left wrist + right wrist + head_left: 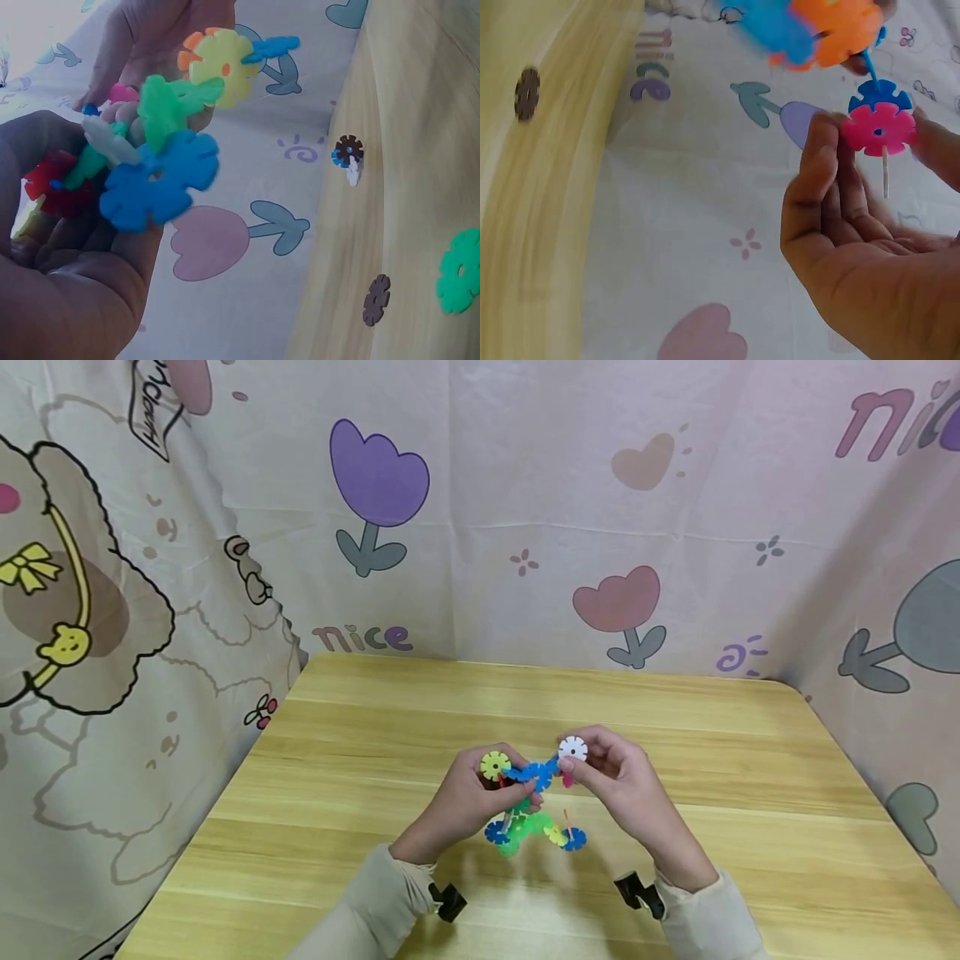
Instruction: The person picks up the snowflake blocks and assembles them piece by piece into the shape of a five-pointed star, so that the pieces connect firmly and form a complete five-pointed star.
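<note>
Between both hands, raised over the table, is a figure of interlocking plastic snowflake discs. Its upper part has a blue disc (537, 775), a yellow disc (495, 766) and a white disc (573, 749); green discs (535, 823) hang lower, with blue discs at both ends. My left hand (476, 789) grips the figure from the left, its fingers curled round a red disc (56, 180) and its neighbours. At the other side, my right hand (626, 781) pinches the end with the white disc. A pink disc (879, 130) shows between its thumb and fingers in the right wrist view.
Loose on the wooden table (337, 760) lie a brown disc (376, 300), a green disc (460, 271) and a small joined cluster (349, 150) of dark brown, blue and white. A printed cloth (510, 468) hangs behind the table and along its sides.
</note>
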Tool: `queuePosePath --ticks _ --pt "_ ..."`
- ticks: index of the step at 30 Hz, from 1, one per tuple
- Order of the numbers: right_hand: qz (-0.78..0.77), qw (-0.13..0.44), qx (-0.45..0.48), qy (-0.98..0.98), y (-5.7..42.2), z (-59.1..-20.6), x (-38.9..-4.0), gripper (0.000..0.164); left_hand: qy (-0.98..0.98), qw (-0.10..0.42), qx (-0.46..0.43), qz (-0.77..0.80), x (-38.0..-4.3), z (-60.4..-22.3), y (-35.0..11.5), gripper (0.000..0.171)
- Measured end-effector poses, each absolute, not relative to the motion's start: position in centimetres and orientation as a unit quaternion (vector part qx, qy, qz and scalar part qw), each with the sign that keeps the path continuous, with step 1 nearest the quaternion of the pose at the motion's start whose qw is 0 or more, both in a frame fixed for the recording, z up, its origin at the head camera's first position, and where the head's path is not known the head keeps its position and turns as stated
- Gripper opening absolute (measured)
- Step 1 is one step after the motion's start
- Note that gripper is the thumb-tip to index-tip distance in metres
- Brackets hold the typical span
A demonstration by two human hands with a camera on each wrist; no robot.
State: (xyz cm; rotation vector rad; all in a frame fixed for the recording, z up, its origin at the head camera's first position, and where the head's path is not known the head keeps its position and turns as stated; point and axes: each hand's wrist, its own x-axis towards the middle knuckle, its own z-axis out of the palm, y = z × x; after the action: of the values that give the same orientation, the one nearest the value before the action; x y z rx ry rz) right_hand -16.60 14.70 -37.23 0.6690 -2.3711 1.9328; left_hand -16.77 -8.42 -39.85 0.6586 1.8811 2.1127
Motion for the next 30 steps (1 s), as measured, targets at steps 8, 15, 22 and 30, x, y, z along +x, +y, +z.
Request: queuePosePath --ticks 8,15,22,30 --pt "0.625 -0.013 0.211 -0.752 14.8 -37.11 -16.5 0.01 0.648 0.127 0.213 0.72 -16.79 -39.81 -8.3 0.017" --pt "0.646 -0.024 0.21 -0.733 14.71 -37.42 -16.57 0.013 0.651 0.136 0.215 0.715 -16.7 -39.67 -8.47 0.015" --pt "0.665 -0.03 0.208 -0.716 14.57 -37.54 -16.56 0.014 0.642 0.119 0.23 0.722 -16.64 -39.67 -8.38 0.013" --pt "0.644 -0.024 0.203 -0.737 14.5 -37.42 -16.74 0.013 0.638 0.122 0.209 0.731 -16.78 -39.83 -8.09 0.015"
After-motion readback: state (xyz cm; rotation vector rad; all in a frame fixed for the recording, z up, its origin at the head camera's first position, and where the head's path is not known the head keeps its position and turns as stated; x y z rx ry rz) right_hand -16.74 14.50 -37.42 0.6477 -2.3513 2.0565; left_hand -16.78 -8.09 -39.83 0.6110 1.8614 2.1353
